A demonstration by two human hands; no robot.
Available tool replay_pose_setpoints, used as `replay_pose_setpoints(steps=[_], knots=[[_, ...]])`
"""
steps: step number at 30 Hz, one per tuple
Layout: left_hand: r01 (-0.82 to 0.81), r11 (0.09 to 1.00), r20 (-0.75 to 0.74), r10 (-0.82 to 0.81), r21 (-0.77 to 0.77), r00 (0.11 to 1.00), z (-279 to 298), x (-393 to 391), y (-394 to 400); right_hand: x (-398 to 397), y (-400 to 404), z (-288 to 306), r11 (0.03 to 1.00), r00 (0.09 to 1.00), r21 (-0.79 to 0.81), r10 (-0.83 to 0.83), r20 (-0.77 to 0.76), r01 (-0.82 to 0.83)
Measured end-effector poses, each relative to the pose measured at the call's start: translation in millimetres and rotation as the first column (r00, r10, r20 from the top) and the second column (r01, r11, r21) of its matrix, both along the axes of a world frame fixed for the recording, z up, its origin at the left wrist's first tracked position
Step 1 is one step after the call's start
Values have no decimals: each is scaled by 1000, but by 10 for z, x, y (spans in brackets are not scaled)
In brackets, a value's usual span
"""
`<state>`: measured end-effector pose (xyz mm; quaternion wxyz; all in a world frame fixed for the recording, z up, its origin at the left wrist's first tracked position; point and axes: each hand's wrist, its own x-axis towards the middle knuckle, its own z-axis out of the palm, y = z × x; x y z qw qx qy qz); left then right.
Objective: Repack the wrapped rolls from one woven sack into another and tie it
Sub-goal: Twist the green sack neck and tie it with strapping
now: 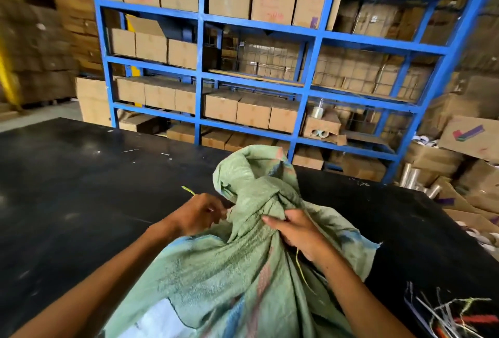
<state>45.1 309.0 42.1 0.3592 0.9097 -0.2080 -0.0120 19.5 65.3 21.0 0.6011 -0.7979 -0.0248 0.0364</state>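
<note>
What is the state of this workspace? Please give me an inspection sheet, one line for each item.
Surface: black flat worktable, dusty, with small white specks.
Job's things: green woven plastic sack lies full on the table, its neck gathered; a thin yellow-green tying string runs at the neck. No wrapped rolls seen.
Clutter: loose bundle of coloured strings at the table's right near corner.
Hands: left hand pinches the string beside the neck; right hand grips the gathered neck.
Cables: nothing seen.
Surroundings: blue metal shelf rack filled with brown cardboard boxes; more boxes piled on the floor at right.
</note>
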Motion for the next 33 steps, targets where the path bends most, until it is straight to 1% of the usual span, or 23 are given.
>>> replay_pose_setpoints(steps=[2,3,5,6,8,9,10,11,12,13,14,15,16,17,18,20,23,27,30,32,33], knots=[[-104,981,158,78,164,984,15,-70,55,1,-76,10,996,999,-79,-28,34,30],[-161,961,205,115,223,972,24,-148,60,-1,-134,-2,991,999,-133,-28,40,33],[-267,916,234,201,298,951,45,-287,44,-24,-229,-2,963,999,-268,-16,29,23],[-321,881,269,235,347,934,47,-364,10,-36,-265,-4,941,1000,-339,-5,17,11],[-418,771,375,250,480,893,24,-494,-86,-51,-347,-1,893,999,-447,50,-3,-46],[-456,740,403,269,495,875,18,-545,-145,-63,-392,21,871,996,-483,91,-17,-87],[-467,757,374,313,456,873,15,-601,-195,-90,-438,61,835,988,-531,147,-34,-143],[-429,844,273,351,321,896,21,-643,-236,-132,-462,129,784,976,-589,214,-43,-197],[-362,927,103,352,101,930,15,-675,-293,-192,-468,223,717,962,-656,270,-52,-236],[-316,936,-59,311,-154,949,29,-748,-400,-247,-470,311,649,945,-719,325,-34,-248],[-296,884,-167,250,-363,954,48,-819,-519,-312,-420,412,582,925,-774,379,-13,-249],[-288,816,-230,196,-502,953,46,-883,-657,-381,-370,511,515,902,-820,432,-6,-252],[-290,751,-266,157,-593,951,27,-924,-770,-438,-299,614,471,879,-842,476,-9,-264],[-292,699,-289,127,-653,949,-2,-951,-867,-466,-226,710,437,860,-856,510,-16,-275],[-289,670,-298,106,-683,949,-34,-964,-940,-474,-160,804,415,844,-865,536,-19,-283],[-259,643,-273,80,-720,959,-107,-987,-1025,-457,-26,980,392,827,-873,561,-24,-291],[-214,572,-219,61,-791,974,-157,-1071,-1076,-414,185,1205,340,801,-887,597,-52,-311],[-178,458,-131,134,-871,982,-145,-1149,-1038,-396,523,1341,301,756,-853,637,-154,-427],[-201,361,-125,225,-911,966,-117,-1115,-949,-393,732,1431,274,747,-826,620,-239,-492],[-207,301,-144,218,-931,965,-82,-1101,-884,-384,817,1513,280,749,-814,610,-259,-509],[-189,297,-134,196,-936,971,-70,-1088,-842,-367,847,1548,282,748,-806,605,-272,-521]])
